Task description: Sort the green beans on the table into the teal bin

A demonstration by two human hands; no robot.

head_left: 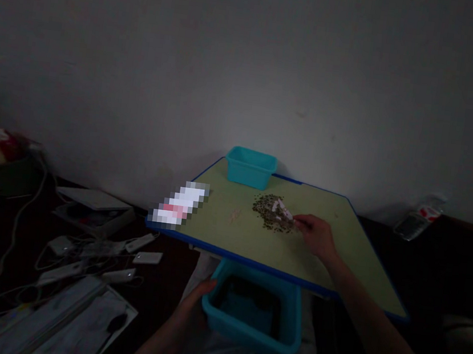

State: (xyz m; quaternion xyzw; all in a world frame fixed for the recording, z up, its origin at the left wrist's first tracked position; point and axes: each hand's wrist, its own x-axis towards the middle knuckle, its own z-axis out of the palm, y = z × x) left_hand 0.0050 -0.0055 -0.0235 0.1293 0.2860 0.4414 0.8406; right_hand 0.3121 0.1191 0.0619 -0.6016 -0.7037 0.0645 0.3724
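My right hand [318, 234] rests on a small green table with a blue rim [228, 244], fingers pinched together at the edge of a pile of small dark seeds [270, 210]. A white card or scoop [283, 208] lies on the pile just beyond the fingertips; what the fingers pinch is too small to make out. My left hand [195, 298] grips the left rim of a teal plastic tub [254, 314] held in my lap below the table's front edge.
A second teal tub [250, 167] stands at the table's far edge by the wall. A blurred white packet [179, 204] lies at the table's left. Cables, chargers and bags [81, 250] litter the dark floor at left. A plastic bottle [419, 216] lies at right.
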